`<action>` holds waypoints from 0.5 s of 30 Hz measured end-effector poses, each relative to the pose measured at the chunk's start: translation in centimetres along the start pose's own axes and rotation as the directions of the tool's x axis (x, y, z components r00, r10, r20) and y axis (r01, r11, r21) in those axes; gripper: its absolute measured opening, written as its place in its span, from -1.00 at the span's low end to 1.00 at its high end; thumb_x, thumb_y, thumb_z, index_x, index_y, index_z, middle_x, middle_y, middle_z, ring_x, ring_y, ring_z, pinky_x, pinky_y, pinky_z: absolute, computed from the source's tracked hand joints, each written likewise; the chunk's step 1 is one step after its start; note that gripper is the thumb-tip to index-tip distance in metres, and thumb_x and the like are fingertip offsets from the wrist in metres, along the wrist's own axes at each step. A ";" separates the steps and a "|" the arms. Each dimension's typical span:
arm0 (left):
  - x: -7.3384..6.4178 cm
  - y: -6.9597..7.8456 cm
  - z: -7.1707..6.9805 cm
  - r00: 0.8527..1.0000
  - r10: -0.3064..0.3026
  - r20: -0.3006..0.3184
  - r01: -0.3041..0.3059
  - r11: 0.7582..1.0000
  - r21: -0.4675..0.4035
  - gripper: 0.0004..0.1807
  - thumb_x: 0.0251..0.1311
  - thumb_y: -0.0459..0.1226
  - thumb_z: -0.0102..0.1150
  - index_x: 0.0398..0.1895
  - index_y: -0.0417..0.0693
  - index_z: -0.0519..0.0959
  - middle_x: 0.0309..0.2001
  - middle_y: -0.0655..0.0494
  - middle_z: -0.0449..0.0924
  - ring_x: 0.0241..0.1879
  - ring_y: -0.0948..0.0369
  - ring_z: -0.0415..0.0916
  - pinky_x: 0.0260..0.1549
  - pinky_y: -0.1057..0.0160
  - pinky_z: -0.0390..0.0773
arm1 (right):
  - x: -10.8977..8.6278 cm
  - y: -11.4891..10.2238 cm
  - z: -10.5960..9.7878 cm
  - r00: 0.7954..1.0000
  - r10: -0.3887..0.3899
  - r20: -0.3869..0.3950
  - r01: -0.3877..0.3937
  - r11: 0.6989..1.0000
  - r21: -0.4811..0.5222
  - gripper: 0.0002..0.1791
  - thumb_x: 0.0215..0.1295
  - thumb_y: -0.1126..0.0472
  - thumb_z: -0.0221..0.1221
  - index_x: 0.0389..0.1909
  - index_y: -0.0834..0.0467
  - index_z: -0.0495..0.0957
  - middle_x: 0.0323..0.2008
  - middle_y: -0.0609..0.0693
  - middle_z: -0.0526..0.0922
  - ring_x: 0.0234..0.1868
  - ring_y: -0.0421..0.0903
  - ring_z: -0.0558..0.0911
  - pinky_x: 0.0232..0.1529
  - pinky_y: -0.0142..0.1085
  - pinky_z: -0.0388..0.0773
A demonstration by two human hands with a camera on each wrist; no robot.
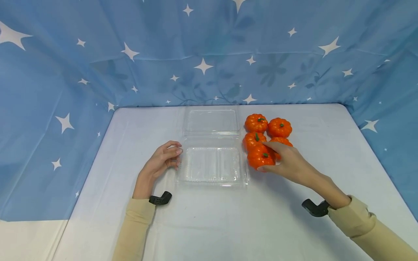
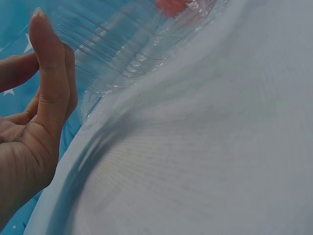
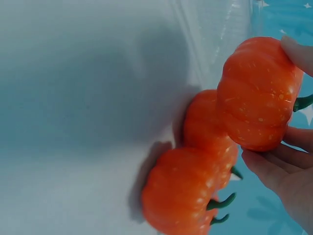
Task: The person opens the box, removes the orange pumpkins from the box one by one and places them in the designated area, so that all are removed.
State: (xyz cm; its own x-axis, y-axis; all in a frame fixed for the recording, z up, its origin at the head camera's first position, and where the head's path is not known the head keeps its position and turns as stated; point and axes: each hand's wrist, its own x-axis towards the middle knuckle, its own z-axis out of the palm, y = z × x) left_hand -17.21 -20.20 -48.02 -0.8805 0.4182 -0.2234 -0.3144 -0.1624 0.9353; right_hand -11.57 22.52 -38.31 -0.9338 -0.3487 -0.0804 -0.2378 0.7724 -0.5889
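Note:
Between thumb and fingers my right hand point(image 1: 290, 163) grips a small orange toy pumpkin point(image 1: 260, 156) with a green stem. In the right wrist view this pumpkin point(image 3: 259, 93) is raised off the table, above other pumpkins point(image 3: 181, 191). Several more pumpkins point(image 1: 256, 123) stand grouped behind and beside it. A clear plastic clamshell box point(image 1: 212, 165) lies opened flat to their left, its lid point(image 1: 211, 120) toward the back. My left hand point(image 1: 162, 159) is at the box's left edge, fingers loosely bent and holding nothing; whether it touches the rim I cannot tell.
A white cloth point(image 1: 209, 221) covers the table. Blue curtains point(image 1: 222, 47) with white stars hang behind and at both sides. Black wrist cameras point(image 1: 160, 198) sit on both forearms, over beige sleeves point(image 1: 135, 224).

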 end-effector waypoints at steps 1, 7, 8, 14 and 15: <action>0.0 0.0 0.0 1.000 0.000 0.000 0.000 1.000 0.002 -0.67 0.50 -0.43 0.00 0.23 -0.32 0.26 -0.42 0.12 0.55 -0.54 0.26 0.55 -0.58 0.28 0.62 | -0.1 0.2 0.0 1.000 0.003 0.001 -0.003 1.000 -0.004 -0.12 0.12 0.02 0.54 0.37 0.36 0.40 0.27 0.29 0.55 0.24 0.24 0.54 0.16 0.19 0.61; -0.2 0.1 -0.3 1.000 -0.008 -0.016 0.008 1.000 0.009 -0.69 0.49 -0.43 0.01 0.21 -0.29 0.28 -0.44 0.14 0.55 -0.55 0.26 0.54 -0.58 0.29 0.62 | -0.3 1.2 0.8 1.000 -0.004 0.020 0.005 0.998 -0.061 -0.14 0.13 0.10 0.53 0.36 0.39 0.40 0.28 0.34 0.53 0.28 0.28 0.51 0.20 0.22 0.56; -0.2 0.1 -0.2 1.000 -0.010 -0.018 0.010 1.000 0.008 -0.69 0.49 -0.43 0.01 0.21 -0.28 0.28 -0.44 0.14 0.55 -0.55 0.26 0.53 -0.58 0.29 0.61 | -0.3 1.3 1.0 1.000 -0.009 0.027 0.011 0.997 -0.073 -0.14 0.12 0.10 0.53 0.36 0.39 0.40 0.29 0.35 0.52 0.29 0.30 0.50 0.21 0.22 0.55; -0.1 -0.1 -0.2 1.000 -0.011 0.001 0.011 1.000 0.004 -0.69 0.50 -0.42 0.01 0.21 -0.27 0.27 -0.43 0.13 0.55 -0.55 0.25 0.53 -0.58 0.29 0.61 | -0.3 1.4 1.9 0.999 0.000 0.043 0.004 0.994 -0.114 -0.09 0.12 0.07 0.54 0.38 0.42 0.37 0.36 0.42 0.42 0.36 0.37 0.41 0.23 0.25 0.51; 0.0 -0.1 -0.2 1.000 -0.009 0.003 0.009 1.000 0.006 -0.69 0.50 -0.42 0.01 0.21 -0.27 0.28 -0.43 0.13 0.55 -0.56 0.25 0.53 -0.58 0.29 0.61 | -0.3 1.3 2.0 0.999 0.003 0.043 0.002 0.993 -0.116 -0.09 0.12 0.07 0.53 0.38 0.43 0.37 0.36 0.43 0.41 0.36 0.38 0.40 0.23 0.26 0.51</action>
State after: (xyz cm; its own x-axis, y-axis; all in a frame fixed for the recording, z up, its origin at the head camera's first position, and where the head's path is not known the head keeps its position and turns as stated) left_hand -17.23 -20.34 -48.18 -0.8766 0.4224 -0.2305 -0.3198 -0.1536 0.9349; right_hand -11.04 22.58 -40.72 -0.9223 -0.3685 -0.1165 -0.2689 0.8284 -0.4914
